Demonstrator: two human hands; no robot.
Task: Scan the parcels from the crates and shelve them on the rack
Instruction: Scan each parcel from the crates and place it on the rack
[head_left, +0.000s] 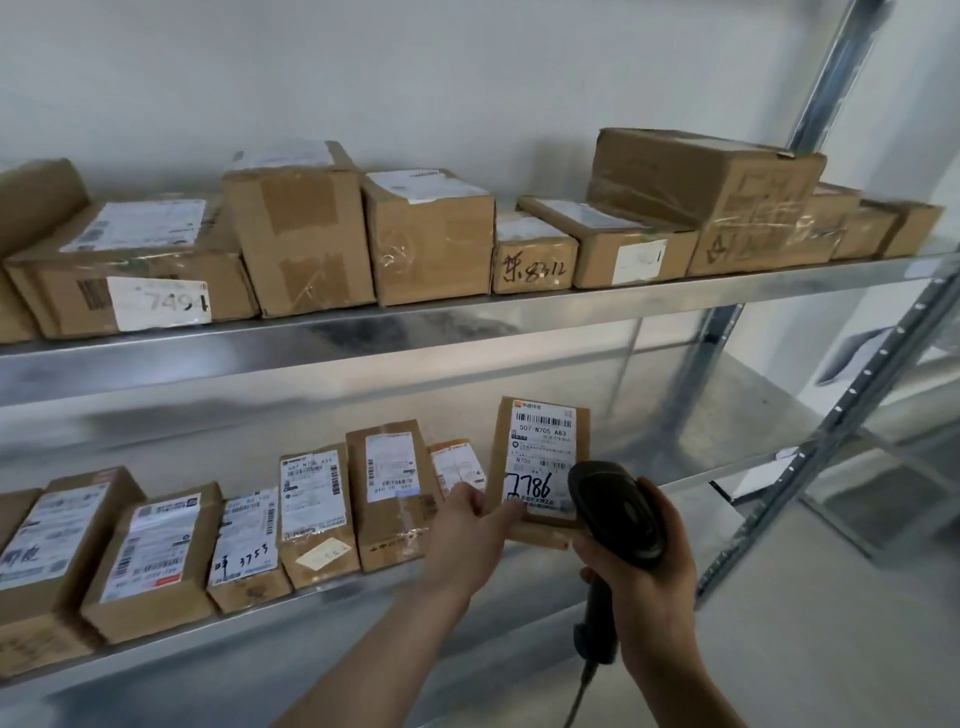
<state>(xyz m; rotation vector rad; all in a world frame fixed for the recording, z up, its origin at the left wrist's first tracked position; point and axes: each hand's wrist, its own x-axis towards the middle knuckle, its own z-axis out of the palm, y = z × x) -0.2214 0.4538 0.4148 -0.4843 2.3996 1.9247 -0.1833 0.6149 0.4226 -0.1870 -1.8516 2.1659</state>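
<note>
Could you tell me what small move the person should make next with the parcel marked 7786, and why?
Probably tilt the scanner onto the label's barcode: the left hand holds the parcel marked 7786 upright, with the right hand gripping the scanner just before it.

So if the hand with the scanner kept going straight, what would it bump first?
Probably the parcel marked 7786: the scanner in the right hand points at its label, which the left hand holds. Depth is unclear.

A shiny metal rack (415, 332) has two shelves. Brown boxes (426, 234) sit in a row on the top shelf. More small boxes (311, 512) with white labels sit on the lower shelf.
</note>
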